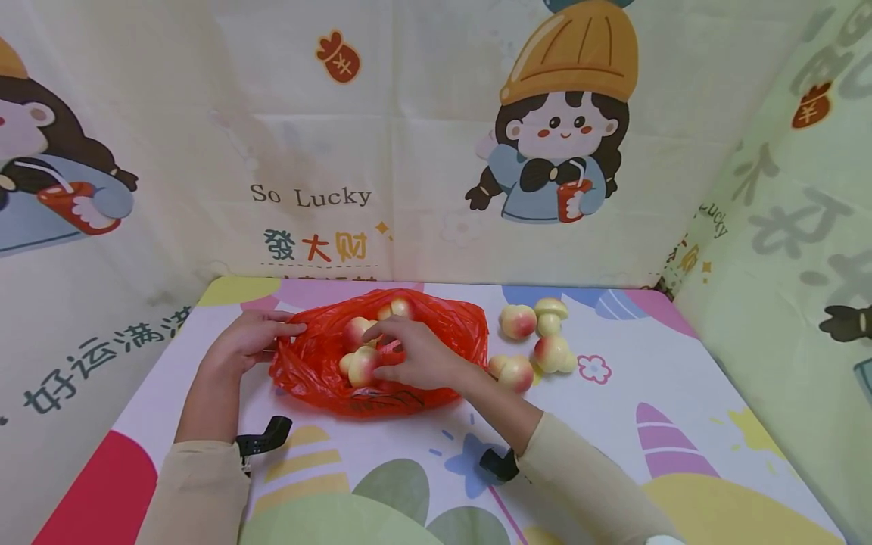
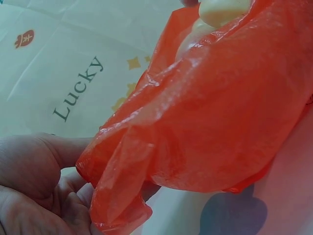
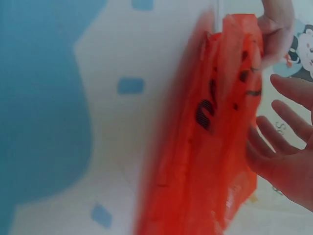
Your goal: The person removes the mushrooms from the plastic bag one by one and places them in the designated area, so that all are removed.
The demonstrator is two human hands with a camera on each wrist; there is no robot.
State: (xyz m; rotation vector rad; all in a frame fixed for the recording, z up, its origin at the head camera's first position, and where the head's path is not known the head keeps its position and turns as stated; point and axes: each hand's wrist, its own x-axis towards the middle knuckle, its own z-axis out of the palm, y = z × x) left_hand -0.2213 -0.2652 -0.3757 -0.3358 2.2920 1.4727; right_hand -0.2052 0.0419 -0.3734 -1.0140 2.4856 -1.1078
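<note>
A crinkled red plastic bag (image 1: pixel 320 393) lies with its mouth spread on the table. My left hand (image 1: pixel 248 338) pinches its left edge between thumb and fingers; in the left wrist view a fold of the bag (image 2: pixel 122 181) hangs from that hand (image 2: pixel 34 181). Inside are several glossy cream-and-pink, mushroom-like toys, one nearest the front (image 1: pixel 361 366). My right hand (image 1: pixel 425 356) reaches over the bag's mouth, thumb and fingertips close around that area. In the right wrist view this hand (image 3: pixel 288 152) has its fingers spread, with no toy visible between them.
Right of the bag stand several more such toys: one with a clear cap and stem (image 1: pixel 550 316), a rounder one (image 1: pixel 518 322), one below it (image 1: pixel 512 373) and another (image 1: pixel 555 354). A patterned cloth (image 1: pixel 436 189) hangs behind the printed table (image 1: pixel 579 424).
</note>
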